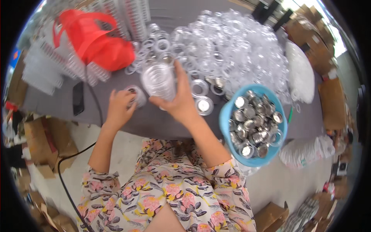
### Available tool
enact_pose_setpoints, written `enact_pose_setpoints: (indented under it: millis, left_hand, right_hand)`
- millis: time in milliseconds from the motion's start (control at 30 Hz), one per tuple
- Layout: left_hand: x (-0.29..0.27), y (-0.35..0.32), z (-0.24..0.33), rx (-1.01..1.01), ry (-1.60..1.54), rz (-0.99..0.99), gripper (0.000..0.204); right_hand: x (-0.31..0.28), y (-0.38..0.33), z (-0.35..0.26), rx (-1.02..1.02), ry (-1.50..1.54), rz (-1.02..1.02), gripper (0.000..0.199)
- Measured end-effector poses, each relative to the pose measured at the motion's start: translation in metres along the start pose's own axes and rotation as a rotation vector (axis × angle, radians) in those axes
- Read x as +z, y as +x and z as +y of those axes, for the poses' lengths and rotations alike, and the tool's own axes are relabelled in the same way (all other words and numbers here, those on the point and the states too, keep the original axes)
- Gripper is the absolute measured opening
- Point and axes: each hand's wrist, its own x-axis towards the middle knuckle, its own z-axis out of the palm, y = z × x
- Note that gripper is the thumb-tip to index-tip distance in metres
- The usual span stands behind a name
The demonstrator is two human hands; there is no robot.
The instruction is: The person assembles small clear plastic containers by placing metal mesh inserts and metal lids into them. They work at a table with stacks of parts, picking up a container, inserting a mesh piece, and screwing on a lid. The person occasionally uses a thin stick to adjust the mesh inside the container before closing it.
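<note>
My right hand [181, 98] has its thumb and fingers spread round a tall stack of clear round plastic pieces [159, 79], gripping it on its near and right sides. To the left, the bent fingers of my left hand [120, 107] pinch the left rim of a shorter clear round plastic piece [138, 96], slightly blurred. A clear ring with a silvery metal disc [203, 104] lies just right of my right wrist, below another clear ring [199, 88]. Behind both hands spreads a large heap of clear plastic rings [243, 54].
A blue basin [223, 125] full of round metal pieces stands at the table's near right edge. At the left are a red bag [104, 48], stacked clear plastic racks [42, 69], a black phone [78, 98] and a black cable [96, 98]. Cardboard boxes [48, 139] sit on the floor.
</note>
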Motion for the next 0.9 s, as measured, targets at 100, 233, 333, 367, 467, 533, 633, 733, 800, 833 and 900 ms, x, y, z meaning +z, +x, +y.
enact_pose_setpoints:
  millis: [100,233,333,367,467,533,633,733,800,833,900]
  left_hand:
    - [-0.007,-0.008,0.011,0.042,-0.047,0.244,0.028]
    - [-0.002,-0.019,0.060,0.344,-0.408,0.138,0.027]
    - [0.011,0.016,0.134,0.569,-0.623,-0.040,0.031]
    - [0.018,0.030,0.157,0.641,-0.672,-0.090,0.033]
    - [0.050,0.062,0.221,0.743,-0.722,-0.433,0.049]
    - [0.079,0.074,0.255,0.746,-0.658,-0.568,0.058]
    - [0.139,0.090,0.287,0.727,-0.430,-0.651,0.050]
    - [0.153,0.094,0.299,0.691,-0.169,-0.828,0.033]
    - [0.152,0.094,0.301,0.750,-0.025,-0.854,0.021]
    - [0.149,0.094,0.297,0.822,0.015,-0.826,0.017]
    - [0.146,0.093,0.290,0.930,0.036,-0.729,0.010]
  right_hand:
    - [-0.056,-0.032,-0.030,-0.055,-0.130,-0.082,0.078]
    - [-0.155,-0.085,-0.033,0.095,-0.487,-0.139,0.053]
    - [-0.213,-0.135,0.001,0.533,-0.924,-0.239,0.063]
    - [-0.225,-0.148,0.011,0.503,-0.972,-0.304,0.063]
    - [-0.232,-0.160,0.018,0.451,-1.029,-0.398,0.062]
    - [-0.233,-0.157,0.033,0.284,-0.974,-0.259,0.039]
    - [-0.236,-0.157,0.042,0.394,-0.878,-0.155,0.030]
    - [-0.244,-0.155,0.033,0.454,-0.649,-0.040,0.025]
    - [-0.247,-0.157,0.028,0.456,-0.527,0.084,0.021]
    - [-0.248,-0.160,0.028,0.408,-0.541,0.116,0.018]
    - [-0.250,-0.160,0.028,0.310,-0.723,0.069,0.020]
